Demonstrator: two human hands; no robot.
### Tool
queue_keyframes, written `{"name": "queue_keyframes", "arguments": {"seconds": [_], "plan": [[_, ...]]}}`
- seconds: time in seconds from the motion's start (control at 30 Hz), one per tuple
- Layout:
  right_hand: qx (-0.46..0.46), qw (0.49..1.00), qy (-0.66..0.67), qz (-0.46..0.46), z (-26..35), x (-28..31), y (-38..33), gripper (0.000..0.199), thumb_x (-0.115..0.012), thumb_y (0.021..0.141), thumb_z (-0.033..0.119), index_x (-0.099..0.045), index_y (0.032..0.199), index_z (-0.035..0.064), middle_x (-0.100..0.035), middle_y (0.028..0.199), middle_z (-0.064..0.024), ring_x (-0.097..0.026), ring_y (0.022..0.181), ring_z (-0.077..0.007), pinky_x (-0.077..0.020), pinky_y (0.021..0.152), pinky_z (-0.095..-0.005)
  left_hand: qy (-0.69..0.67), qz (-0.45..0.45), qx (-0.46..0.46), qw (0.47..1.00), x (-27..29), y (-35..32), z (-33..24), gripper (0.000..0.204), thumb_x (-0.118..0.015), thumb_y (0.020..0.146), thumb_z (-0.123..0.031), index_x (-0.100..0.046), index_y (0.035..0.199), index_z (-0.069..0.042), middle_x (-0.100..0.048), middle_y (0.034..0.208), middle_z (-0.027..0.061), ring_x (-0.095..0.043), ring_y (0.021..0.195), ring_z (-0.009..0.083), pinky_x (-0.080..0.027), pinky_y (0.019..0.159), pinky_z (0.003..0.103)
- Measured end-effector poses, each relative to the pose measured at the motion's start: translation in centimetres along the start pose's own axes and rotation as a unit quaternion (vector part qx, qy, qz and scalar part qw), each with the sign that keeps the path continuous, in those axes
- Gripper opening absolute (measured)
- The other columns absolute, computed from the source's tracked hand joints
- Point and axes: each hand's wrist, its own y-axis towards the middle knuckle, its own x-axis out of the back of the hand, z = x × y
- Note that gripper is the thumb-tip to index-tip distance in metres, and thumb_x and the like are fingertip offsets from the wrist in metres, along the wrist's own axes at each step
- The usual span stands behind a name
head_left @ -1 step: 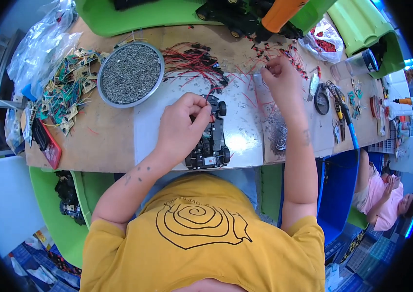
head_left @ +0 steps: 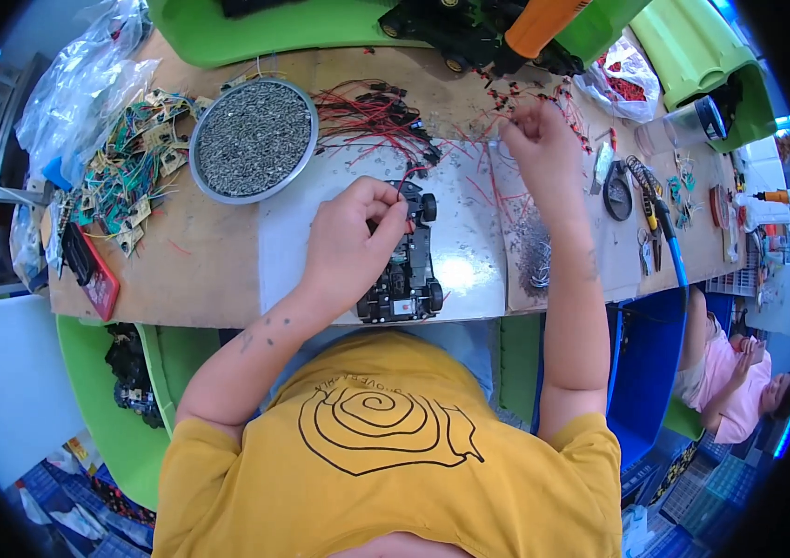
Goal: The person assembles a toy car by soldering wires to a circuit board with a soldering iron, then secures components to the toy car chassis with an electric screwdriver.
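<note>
Currently left hand gripping toy car chassis, fingers closing on its top end near front wheel, pinning it on white sheet at table centre. Right hand pinching thin red wire, grip narrow, beside wire pile. Judging: wiring step under way; next move needing wire end steered precisely to chassis. Screw bowl sitting to left.

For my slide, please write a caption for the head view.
Left hand grips small black toy car chassis on white mat; right hand reaches thin red wires.
</note>
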Motion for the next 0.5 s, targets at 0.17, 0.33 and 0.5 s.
{"name": "queue_keyframes", "arguments": {"seconds": [0.17,0.33,0.5], "plan": [[-0.106,0.890,0.433,0.098,4.1,-0.6,0.5,0.027,-0.062,0.091,0.011,-0.056,0.114,-0.0014,-0.066,0.088,-0.0079,-0.063,0.074,-0.0129,-0.0524,0.071,-0.0238,0.008,0.010,-0.016,1.000,0.3,0.0,0.0,0.012,-0.060,0.088,-0.010,-0.057,0.089,0.002,-0.069,0.070,0.0098,-0.065,0.060,0.0140,-0.047,0.059,0.027],[-0.109,0.933,0.326,0.102,1.3,-1.1,1.1,0.028,-0.064,0.089,0.014,-0.060,0.113,-0.0020,-0.068,0.088,-0.0070,-0.065,0.086,-0.0132,-0.0506,0.076,-0.0249,0.019,0.004,-0.033,0.999,0.3,-0.2,0.4,0.011,-0.059,0.088,-0.010,-0.057,0.088,0.001,-0.069,0.071,0.0099,-0.065,0.060,0.0163,-0.048,0.060,0.029],[-0.031,0.998,0.028,-0.048,-4.5,2.3,2.7,0.020,-0.065,0.087,0.015,-0.069,0.101,0.0005,-0.070,0.083,-0.0073,-0.067,0.081,-0.0150,-0.0510,0.072,-0.0290,0.078,0.032,-0.025,0.996,0.6,-0.3,0.3,0.013,-0.058,0.093,-0.010,-0.055,0.096,0.002,-0.068,0.077,0.0082,-0.064,0.073,0.0093,-0.048,0.069,0.023]]}}
